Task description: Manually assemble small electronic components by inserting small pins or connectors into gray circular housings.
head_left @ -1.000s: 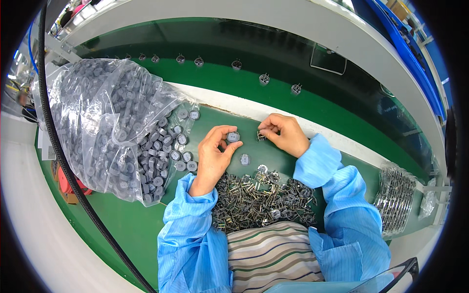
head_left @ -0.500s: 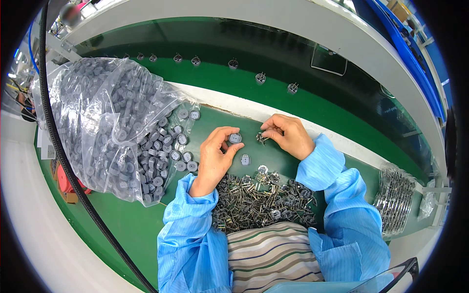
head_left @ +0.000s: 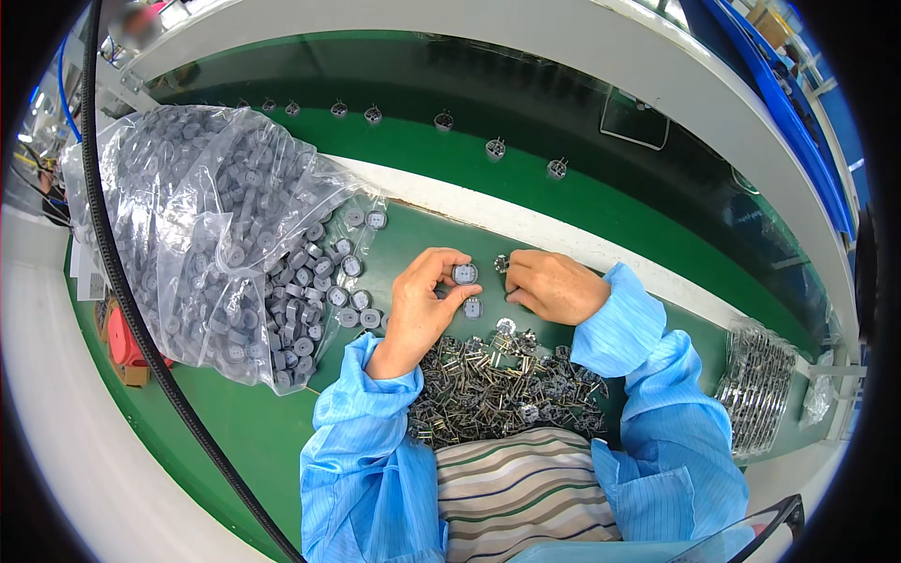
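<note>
Between the thumb and fingers of my left hand (head_left: pixel 427 296) is a round grey plastic housing (head_left: pixel 465 273), its slotted face showing. My right hand (head_left: pixel 554 286) is just to the right, its bent fingers pinching a small metal-and-black part (head_left: pixel 502 264) at the fingertips. The two pieces are close but apart. A second grey housing (head_left: pixel 473 308) lies on the green worktop just below the left fingertips. Nearer to me spreads a heap of small metal-pinned parts (head_left: pixel 507 389).
A clear plastic bag (head_left: pixel 197 235) spills many grey housings (head_left: pixel 303 347) at left. Beyond a white rail (head_left: pixel 526 220), a green belt (head_left: pixel 404 141) carries several pinned round pieces (head_left: pixel 495 148). Stacked clear trays (head_left: pixel 755 389) stand at right. A black braided cable (head_left: pixel 127 300) crosses the left side.
My left hand has shifted slightly right with its housing. The right hand has turned, its fingers now more curled around the small part. Pieces on the belt have moved slightly left.
</note>
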